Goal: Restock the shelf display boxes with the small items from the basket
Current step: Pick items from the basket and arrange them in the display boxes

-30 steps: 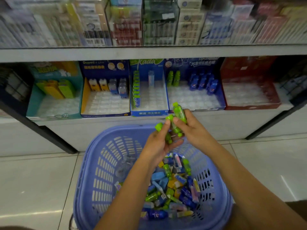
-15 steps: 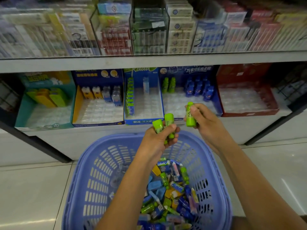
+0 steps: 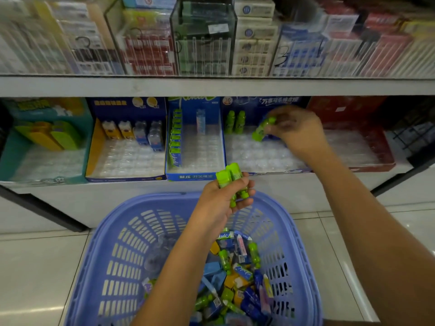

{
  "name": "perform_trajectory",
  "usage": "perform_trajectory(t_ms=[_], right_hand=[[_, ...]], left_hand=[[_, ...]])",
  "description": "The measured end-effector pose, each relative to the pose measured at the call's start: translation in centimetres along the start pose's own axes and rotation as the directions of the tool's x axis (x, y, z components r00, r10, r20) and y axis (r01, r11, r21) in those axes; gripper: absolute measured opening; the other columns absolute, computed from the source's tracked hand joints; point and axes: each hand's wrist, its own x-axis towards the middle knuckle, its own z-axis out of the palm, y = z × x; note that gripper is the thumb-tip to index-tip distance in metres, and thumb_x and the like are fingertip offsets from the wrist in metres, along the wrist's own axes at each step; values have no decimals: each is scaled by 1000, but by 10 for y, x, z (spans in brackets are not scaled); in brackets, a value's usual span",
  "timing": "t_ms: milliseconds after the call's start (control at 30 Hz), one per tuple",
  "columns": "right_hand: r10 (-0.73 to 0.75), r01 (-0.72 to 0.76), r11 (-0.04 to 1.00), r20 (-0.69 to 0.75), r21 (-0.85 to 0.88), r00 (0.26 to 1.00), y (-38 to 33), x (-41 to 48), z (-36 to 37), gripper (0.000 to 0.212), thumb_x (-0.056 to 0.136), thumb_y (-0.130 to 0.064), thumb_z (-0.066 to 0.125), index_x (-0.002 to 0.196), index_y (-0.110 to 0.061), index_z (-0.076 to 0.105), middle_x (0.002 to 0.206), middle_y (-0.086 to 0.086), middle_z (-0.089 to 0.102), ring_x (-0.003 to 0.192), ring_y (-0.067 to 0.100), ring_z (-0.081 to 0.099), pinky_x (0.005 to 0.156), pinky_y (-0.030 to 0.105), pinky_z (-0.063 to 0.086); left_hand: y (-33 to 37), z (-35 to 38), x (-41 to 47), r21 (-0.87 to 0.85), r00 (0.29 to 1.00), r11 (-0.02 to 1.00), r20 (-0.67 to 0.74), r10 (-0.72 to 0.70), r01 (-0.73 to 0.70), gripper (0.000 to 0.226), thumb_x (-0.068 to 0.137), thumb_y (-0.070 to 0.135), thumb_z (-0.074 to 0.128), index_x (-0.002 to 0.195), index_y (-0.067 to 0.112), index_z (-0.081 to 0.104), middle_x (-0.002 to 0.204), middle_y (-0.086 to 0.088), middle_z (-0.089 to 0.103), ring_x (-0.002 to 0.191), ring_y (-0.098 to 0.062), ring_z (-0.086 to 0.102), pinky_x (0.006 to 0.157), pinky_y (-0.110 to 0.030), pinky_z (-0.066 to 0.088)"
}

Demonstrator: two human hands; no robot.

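Observation:
My right hand (image 3: 295,130) pinches a small green bottle-shaped item (image 3: 262,129), tilted, inside the blue display box (image 3: 237,165) on the lower shelf. Two matching green bottles (image 3: 235,122) stand upright at that box's back left. My left hand (image 3: 223,198) grips two more green bottles (image 3: 229,176) above the far rim of the purple plastic basket (image 3: 113,231). Several mixed small items (image 3: 237,278), green, blue, orange and pink, lie in the basket bottom.
Along the lower shelf stand a teal box (image 3: 14,161), a blue-and-yellow box (image 3: 94,151), a blue box with a green row (image 3: 175,135) and a red box (image 3: 376,158). Clear cases of packets fill the upper shelf (image 3: 211,87). The floor is pale tile.
My right hand has moved up from beside my left hand, over the basket, into the blue display box with one green bottle. My left hand keeps its two bottles and has barely moved.

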Motion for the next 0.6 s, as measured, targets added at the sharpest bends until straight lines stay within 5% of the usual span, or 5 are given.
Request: perform_trajectory(t_ms=[133,600], right_hand=[[-74,108,936,111,-336,991,6,44,8,29,82,-3,67,110,-5,64,110,12,67,97,19,61,76,9,43],[68,165,846,409,-507,910,31,103,14,36,81,-20,72,115,-16,61,119,8,61,105,19,55,85,24,39]], left_hand=[[-1,-3,0,7,1000,1000,0,-5,5,13,93,10,58,102,6,66,87,-7,72,74,-14,69,63,-22,56],[3,-12,8,-51,998,998,63,-23,26,13,93,10,57,101,7,66,87,-7,74,75,-15,70,62,-21,55]])
